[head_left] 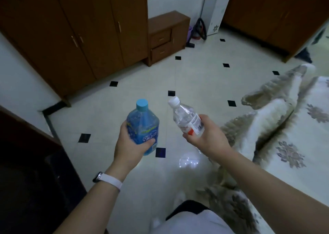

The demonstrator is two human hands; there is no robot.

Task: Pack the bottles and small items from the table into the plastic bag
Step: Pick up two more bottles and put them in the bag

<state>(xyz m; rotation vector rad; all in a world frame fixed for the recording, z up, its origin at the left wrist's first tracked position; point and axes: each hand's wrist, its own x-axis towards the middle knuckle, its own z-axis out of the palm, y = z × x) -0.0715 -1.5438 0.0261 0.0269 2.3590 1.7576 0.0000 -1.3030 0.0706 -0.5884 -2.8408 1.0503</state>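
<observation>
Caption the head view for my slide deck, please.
Left hand holds a blue bottle, right hand a clear bottle, over a tiled floor.

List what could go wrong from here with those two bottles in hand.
1. Both hands are full: the left hand grips the blue bottle, the right hand the clear bottle. No free hand may remain to open a bag, and none is in view.
2. The clear bottle is tilted and held near its base; it could slip onto the tiled floor.
3. The bottles are close together and could knock.
</observation>
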